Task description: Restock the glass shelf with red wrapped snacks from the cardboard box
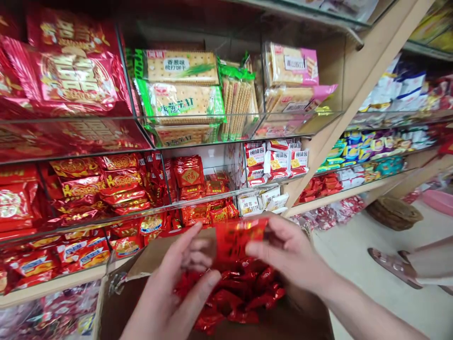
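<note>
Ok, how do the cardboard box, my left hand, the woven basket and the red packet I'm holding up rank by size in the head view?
1. Cardboard box
2. Left hand
3. Woven basket and red packet: too alike to rank, the packet being nearer

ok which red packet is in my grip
The red packet raised above the cardboard box, pinched in the right grip; the others are in the box or on the shelves.
</note>
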Available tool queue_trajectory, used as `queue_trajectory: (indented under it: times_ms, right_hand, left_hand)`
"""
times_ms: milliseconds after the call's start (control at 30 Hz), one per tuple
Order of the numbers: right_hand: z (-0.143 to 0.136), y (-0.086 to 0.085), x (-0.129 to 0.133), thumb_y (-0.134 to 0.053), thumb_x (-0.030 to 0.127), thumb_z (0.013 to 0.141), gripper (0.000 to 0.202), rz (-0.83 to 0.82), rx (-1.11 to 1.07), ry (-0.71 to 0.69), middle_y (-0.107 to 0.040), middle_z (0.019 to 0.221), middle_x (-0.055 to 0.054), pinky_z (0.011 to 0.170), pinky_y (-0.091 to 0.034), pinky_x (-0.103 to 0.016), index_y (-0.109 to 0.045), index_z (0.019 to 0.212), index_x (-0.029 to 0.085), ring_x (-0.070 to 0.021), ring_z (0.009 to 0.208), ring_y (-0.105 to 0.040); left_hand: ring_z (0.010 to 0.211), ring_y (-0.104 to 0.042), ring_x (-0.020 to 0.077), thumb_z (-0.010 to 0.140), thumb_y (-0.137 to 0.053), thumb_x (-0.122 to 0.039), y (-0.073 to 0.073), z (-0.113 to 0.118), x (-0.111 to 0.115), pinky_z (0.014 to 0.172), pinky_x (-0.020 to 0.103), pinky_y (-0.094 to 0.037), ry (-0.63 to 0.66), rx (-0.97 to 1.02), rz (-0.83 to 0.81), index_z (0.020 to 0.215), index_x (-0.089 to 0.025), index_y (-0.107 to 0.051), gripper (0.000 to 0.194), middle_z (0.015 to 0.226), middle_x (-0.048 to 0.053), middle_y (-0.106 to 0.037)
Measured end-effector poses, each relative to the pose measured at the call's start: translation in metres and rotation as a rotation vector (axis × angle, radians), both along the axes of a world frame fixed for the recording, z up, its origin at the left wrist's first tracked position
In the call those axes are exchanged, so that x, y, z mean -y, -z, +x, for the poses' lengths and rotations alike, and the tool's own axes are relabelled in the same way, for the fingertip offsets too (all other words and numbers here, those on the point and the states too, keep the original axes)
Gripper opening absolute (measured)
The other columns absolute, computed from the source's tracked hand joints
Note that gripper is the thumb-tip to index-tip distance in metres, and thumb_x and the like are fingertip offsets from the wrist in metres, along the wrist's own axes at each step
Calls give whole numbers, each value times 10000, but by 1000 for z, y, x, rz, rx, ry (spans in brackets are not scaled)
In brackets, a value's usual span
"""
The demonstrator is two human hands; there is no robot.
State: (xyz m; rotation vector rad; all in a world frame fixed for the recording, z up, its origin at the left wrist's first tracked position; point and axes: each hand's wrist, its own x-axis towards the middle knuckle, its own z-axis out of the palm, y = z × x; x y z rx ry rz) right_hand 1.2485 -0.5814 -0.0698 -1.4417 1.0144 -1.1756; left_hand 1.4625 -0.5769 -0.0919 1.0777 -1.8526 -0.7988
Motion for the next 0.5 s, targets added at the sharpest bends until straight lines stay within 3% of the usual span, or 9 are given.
queue_trajectory:
  times_ms: [100,167,300,400,500]
  right_hand:
    - [-2,-22,56,-647,304,713,192,-200,-223,229,-603,742,-5,635,-464,-284,-564,831,177,-139,687,-563]
    - [4,-27,105,-628,253,730,190,-248,-392,288,-620,799,-15,649,-463,-270,-553,882,167,-135,713,-572]
    - [26,-13,195,-631,198,731,251,-95,-833,431,-635,963,-83,728,-458,-270,-569,966,137,-192,881,-595]
    - [42,2,244,-613,156,755,177,11,-923,452,-635,946,-110,744,-467,-295,-598,923,102,-211,903,-596]
    - [55,14,277,-543,245,833,183,65,-956,452,-609,971,-65,747,-491,-337,-579,963,122,-168,870,-592]
  left_hand:
    - [889,-638,165,771,-556,-362,-2,30,29,782,252,-514,-132,340,-191,1154,-298,-501,392,1049,14,-650]
    - [893,-643,204,749,-547,-435,3,48,48,783,279,-513,-235,470,-209,1041,-239,-588,355,1015,37,-676]
    - [788,-666,169,768,-499,-473,18,63,63,694,221,-528,-214,399,-2,989,-202,-595,362,931,31,-704]
    - [735,-662,135,789,-493,-443,23,61,58,655,186,-520,-173,376,81,979,-219,-588,309,865,-5,-710]
    - [694,-659,120,810,-475,-414,22,58,51,617,170,-511,-166,401,100,976,-223,-593,279,803,-22,-709]
